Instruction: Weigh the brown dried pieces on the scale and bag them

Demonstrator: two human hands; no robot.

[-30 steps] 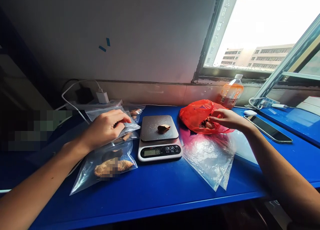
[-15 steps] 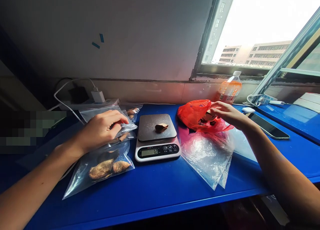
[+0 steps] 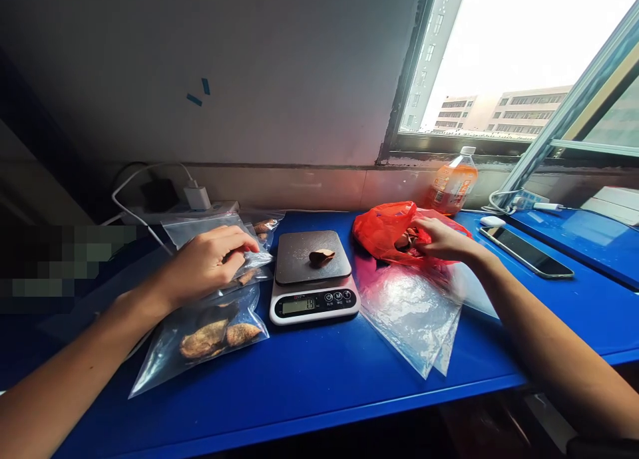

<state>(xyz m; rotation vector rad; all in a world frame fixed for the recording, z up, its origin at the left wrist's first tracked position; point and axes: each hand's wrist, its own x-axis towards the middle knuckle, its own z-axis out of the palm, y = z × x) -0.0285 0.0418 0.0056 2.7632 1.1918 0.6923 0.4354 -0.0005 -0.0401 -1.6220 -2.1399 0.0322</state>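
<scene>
My left hand (image 3: 219,256) hovers over or rests on clear zip bags, left of the kitchen scale (image 3: 314,306). Its fingers are loosely bent, with a gap between thumb and index finger. Below it lies a clear bag (image 3: 160,359) with brown dried pieces inside. One curved brown piece (image 3: 322,257) sits on the scale's metal plate, and small digits show on the display. My right hand (image 3: 434,238) reaches into a red plastic bag (image 3: 374,233) holding more brown pieces. Its fingertips are hidden there, so any grip is unclear.
Flat clear bags (image 3: 409,319) lie in front of the red bag. Behind stands a bottle of orange drink (image 3: 454,183). A phone (image 3: 526,251) and a white earbud case (image 3: 492,221) are on the right. A charger (image 3: 197,196) with its cable is at the back left.
My right hand has moved lower and deeper into the red bag; the pale-sided piece seen at its fingers is no longer visible. My left hand has barely moved. The view has shifted slightly.
</scene>
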